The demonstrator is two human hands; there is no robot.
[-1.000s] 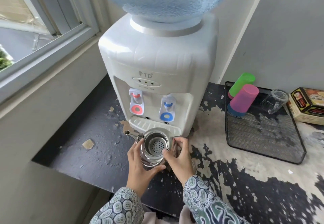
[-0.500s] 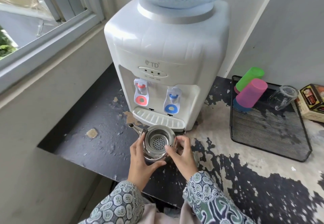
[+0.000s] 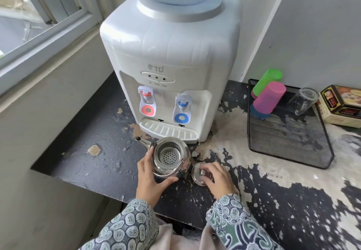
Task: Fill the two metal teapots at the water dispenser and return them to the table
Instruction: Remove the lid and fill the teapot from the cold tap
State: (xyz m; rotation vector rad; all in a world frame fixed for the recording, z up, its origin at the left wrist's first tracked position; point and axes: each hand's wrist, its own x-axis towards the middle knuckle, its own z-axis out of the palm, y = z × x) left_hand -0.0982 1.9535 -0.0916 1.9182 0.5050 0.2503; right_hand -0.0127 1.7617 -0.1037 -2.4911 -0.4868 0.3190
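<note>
Before the dispenser, the upright teapot's spout points upper-left.

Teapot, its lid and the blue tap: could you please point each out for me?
metal teapot (image 3: 156, 164): head view, on its polished shoulder left of the strainer opening.
teapot lid (image 3: 197, 173): head view, on its bare top left of the knob.
blue tap (image 3: 182, 117): head view, on the blue ring of its paddle.
</note>
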